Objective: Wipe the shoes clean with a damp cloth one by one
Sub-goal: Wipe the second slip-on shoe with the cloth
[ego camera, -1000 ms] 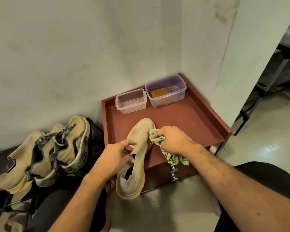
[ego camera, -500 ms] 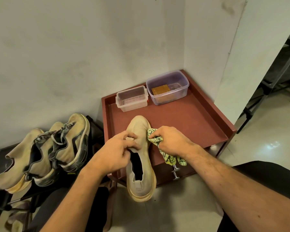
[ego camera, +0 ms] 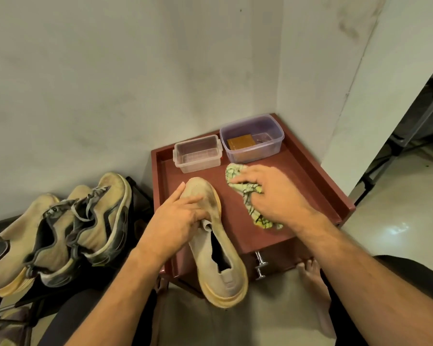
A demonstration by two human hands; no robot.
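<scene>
Against pale plastered walls, on a dark red rimmed table (ego camera: 320, 171), a soft, light beige knit slip-on shoe (ego camera: 218, 248), best held midfoot, was gripped by the left hand (ego camera: 178, 221), while a limp green patterned cloth (ego camera: 248, 196) was clutched in the right hand (ego camera: 273, 193).

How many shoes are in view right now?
4. One beige shoe held by the left hand on the red table; three on the rack at left. More may sit lower, out of view.
</scene>
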